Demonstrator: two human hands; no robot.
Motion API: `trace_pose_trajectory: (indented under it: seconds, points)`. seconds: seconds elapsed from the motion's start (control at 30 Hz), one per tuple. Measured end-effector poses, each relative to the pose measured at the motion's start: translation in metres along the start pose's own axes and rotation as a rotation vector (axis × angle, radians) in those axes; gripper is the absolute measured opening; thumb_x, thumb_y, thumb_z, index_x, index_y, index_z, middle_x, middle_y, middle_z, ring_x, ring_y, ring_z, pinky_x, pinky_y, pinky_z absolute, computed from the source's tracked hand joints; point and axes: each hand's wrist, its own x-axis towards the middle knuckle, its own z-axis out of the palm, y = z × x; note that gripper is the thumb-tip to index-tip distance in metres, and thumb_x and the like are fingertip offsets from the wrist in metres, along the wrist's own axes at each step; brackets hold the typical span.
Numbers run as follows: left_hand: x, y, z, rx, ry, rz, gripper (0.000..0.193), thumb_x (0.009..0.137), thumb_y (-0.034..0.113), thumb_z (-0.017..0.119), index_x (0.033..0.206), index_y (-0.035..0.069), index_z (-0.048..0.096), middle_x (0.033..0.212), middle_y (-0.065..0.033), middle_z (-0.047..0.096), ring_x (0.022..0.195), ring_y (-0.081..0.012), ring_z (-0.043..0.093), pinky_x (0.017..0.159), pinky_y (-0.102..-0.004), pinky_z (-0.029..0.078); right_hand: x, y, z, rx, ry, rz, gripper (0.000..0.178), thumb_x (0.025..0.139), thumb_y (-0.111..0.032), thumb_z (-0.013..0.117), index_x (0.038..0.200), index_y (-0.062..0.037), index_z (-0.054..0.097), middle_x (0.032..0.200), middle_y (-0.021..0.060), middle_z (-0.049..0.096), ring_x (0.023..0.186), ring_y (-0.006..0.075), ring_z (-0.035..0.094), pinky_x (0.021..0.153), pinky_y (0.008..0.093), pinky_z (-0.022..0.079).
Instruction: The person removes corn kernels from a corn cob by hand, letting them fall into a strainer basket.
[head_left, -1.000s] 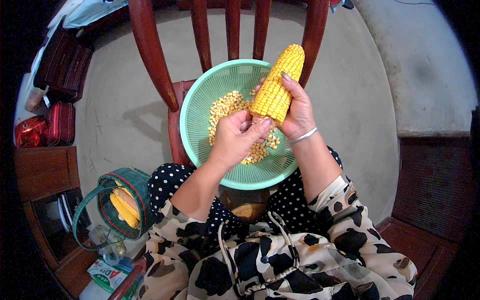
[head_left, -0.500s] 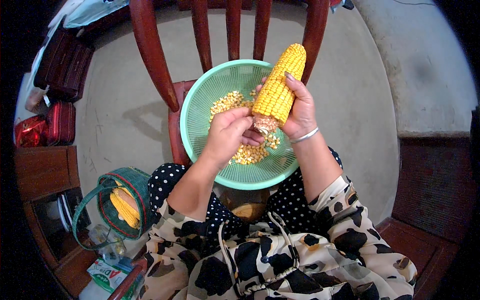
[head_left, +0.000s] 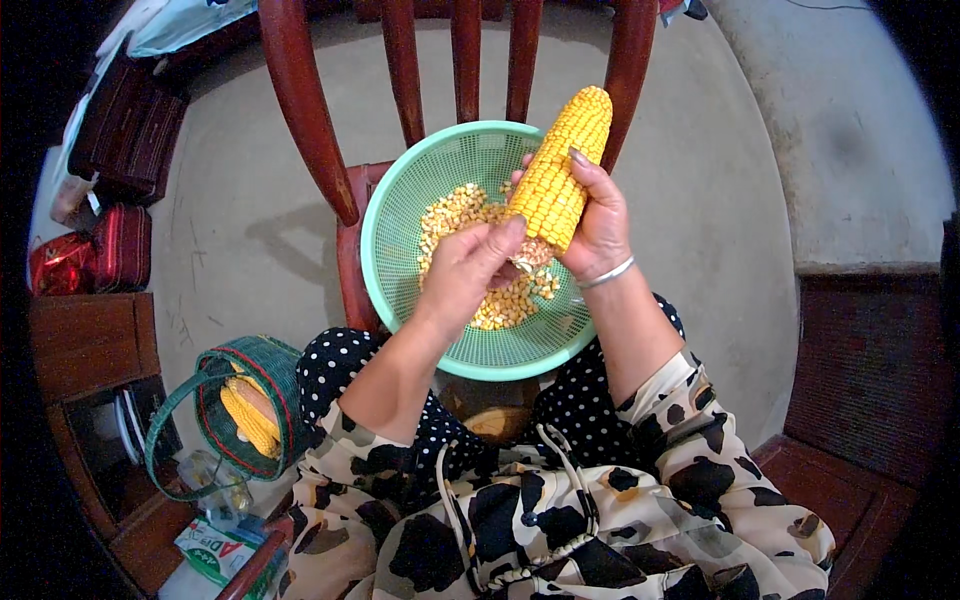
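My right hand (head_left: 602,222) is wrapped round a yellow ear of corn (head_left: 563,165), thumb on its right side. The ear tilts up and to the right above a light green mesh basket (head_left: 400,175). Its lower end is bare of kernels and shows pinkish cob. My left hand (head_left: 468,268) is closed at that end, the thumb pressing the lowest kernels on the left; its other fingers are partly hidden behind the cob. Loose corn kernels (head_left: 500,308) lie in the bottom of the basket, partly covered by my hands.
The basket rests on a red-brown wooden chair (head_left: 350,240) in front of my knees. At the lower left stands a dark green woven basket (head_left: 290,385) holding more ears of corn (head_left: 250,418). A wooden cabinet (head_left: 95,345) and red bags (head_left: 122,248) line the left side.
My left hand has moved slightly up and right, its thumb rising from the bare cob end onto the kernels' edge. The right hand and the ear have hardly moved.
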Motion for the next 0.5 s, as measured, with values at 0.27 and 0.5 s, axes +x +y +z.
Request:
trace_pose_trajectory:
  seconds: [0.27, 0.5]
  points:
    - [-0.0013, -0.0084, 0.0057, 0.016, -0.013, -0.067, 0.035, 0.083, 0.031, 0.061, 0.099, 0.0, 0.056, 0.081, -0.0039, 0.061, 0.064, -0.0081, 0.057, 0.057, -0.0201, 0.048, -0.0007, 0.0014, 0.0003, -0.116, -0.027, -0.012, 0.043, 0.081, -0.022, 0.054, 0.113, 0.002, 0.041, 0.102, 0.0176, 0.054, 0.094, 0.0313, 0.055, 0.084, 0.046, 0.048]
    - [-0.0046, -0.0072, 0.0107, 0.079, -0.014, 0.119, 0.028, 0.081, 0.02, 0.064, 0.097, -0.001, 0.056, 0.082, -0.0044, 0.061, 0.065, -0.008, 0.057, 0.057, -0.0207, 0.047, 0.0029, -0.0014, -0.0026, -0.179, 0.005, -0.022, 0.039, 0.083, -0.023, 0.055, 0.112, -0.0001, 0.043, 0.099, 0.0162, 0.056, 0.091, 0.0309, 0.058, 0.08, 0.0452, 0.05]
